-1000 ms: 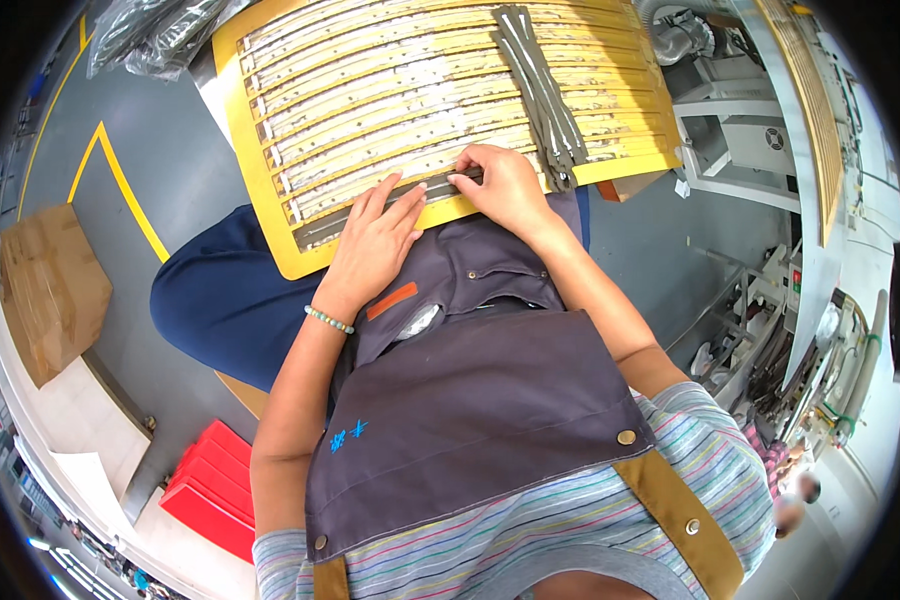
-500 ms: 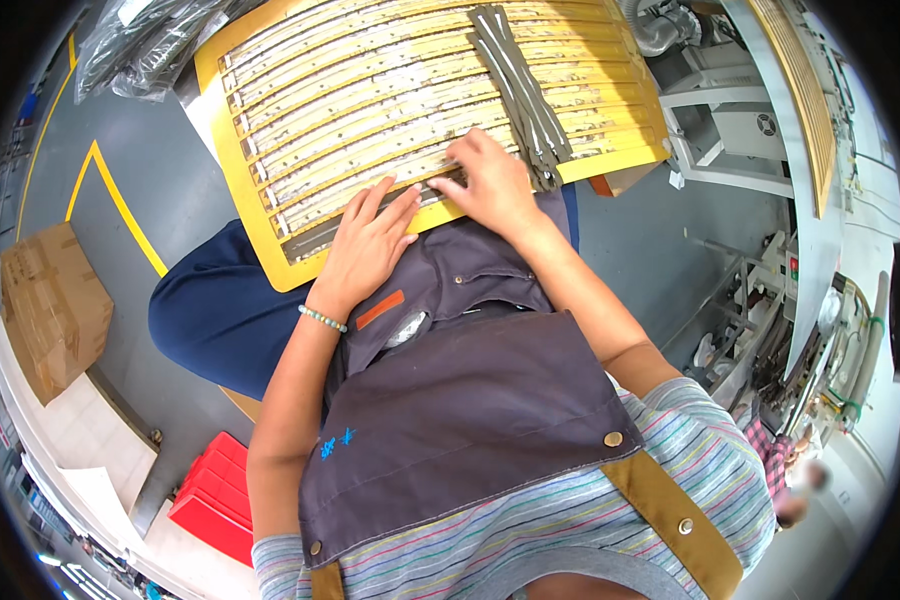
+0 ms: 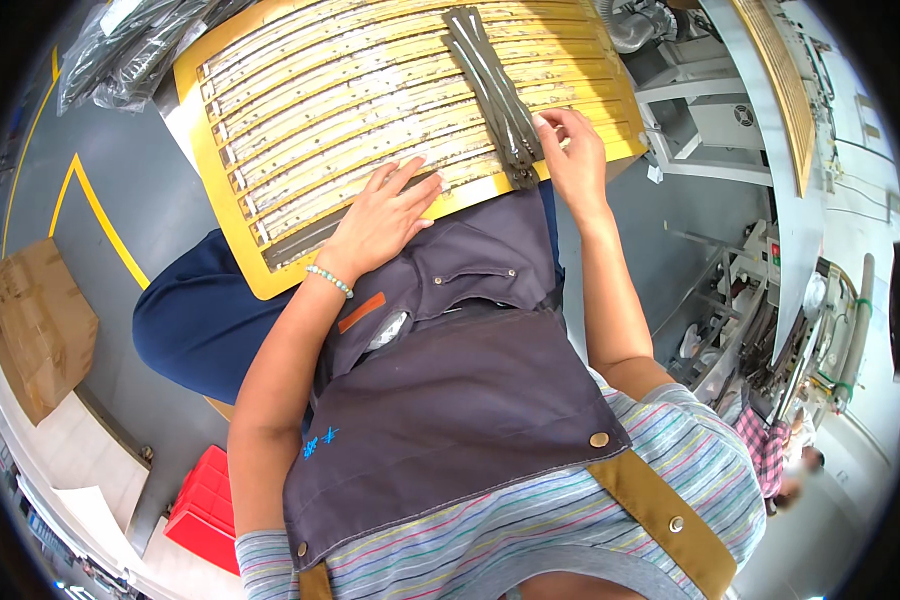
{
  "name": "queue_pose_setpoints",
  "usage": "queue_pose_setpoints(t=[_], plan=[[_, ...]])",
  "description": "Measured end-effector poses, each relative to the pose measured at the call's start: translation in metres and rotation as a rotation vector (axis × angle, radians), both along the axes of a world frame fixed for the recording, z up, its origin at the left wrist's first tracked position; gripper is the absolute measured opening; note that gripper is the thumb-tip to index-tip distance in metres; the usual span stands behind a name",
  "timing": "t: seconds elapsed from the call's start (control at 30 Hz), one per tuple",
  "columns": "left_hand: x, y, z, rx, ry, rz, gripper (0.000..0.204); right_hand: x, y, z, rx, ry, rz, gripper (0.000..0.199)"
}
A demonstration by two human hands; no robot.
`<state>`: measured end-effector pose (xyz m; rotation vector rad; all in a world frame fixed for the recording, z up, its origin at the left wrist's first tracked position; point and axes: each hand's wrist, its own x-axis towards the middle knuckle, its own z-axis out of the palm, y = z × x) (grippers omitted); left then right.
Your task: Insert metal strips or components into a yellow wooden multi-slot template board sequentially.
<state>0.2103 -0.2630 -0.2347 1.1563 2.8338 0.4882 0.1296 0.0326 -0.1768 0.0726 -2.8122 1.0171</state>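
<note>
A yellow slotted board point(image 3: 198, 150) lies across my lap, with rows of pale, worn channels. Along the channel nearest me runs a flat dark strip point(image 3: 305, 240); my left hand point(image 3: 378, 222) rests flat over part of it, fingers extended. A bundle of thin dark strips point(image 3: 490, 95) lies crosswise on the right part of the board. My right hand point(image 3: 576, 160) is at that bundle's right side, thumb and fingers curled together near the strips; whatever is between the fingertips is too small to make out.
Plastic-wrapped bundles point(image 3: 135, 60) lie beyond the board's left corner. A cardboard box point(image 3: 42, 325) and a red bin point(image 3: 208, 510) stand at left. White metal equipment point(image 3: 715, 115) is to the right. Another person in a checked shirt point(image 3: 760, 450) is at the far right.
My right hand has left the near channel and moved right, to the side of the strip bundle. My left hand stays on the near channel, lying flatter. The whole view has shifted slightly.
</note>
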Motion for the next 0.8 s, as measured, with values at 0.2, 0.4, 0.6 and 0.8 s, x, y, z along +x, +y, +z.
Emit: queue_pose_setpoints(t=[0.2,0.4,0.6,0.8], plan=[[0.01,-0.008,0.022,0.147,-0.019,0.081,0.05,-0.005,-0.016,-0.015,0.404,-0.196,0.078,0.029],[0.027,-0.045,0.053,0.3,-0.028,0.383,0.046,-0.023,0.011,-0.013,0.22,-0.367,0.063,0.017],[0.03,-0.035,0.075,0.562,-0.082,0.319,0.045,-0.015,-0.015,0.049,0.033,-0.32,0.137,0.011],[0.024,-0.029,0.069,1.527,-1.232,0.726,0.042,0.022,-0.091,0.102,-0.204,-0.273,0.848,0.009]])
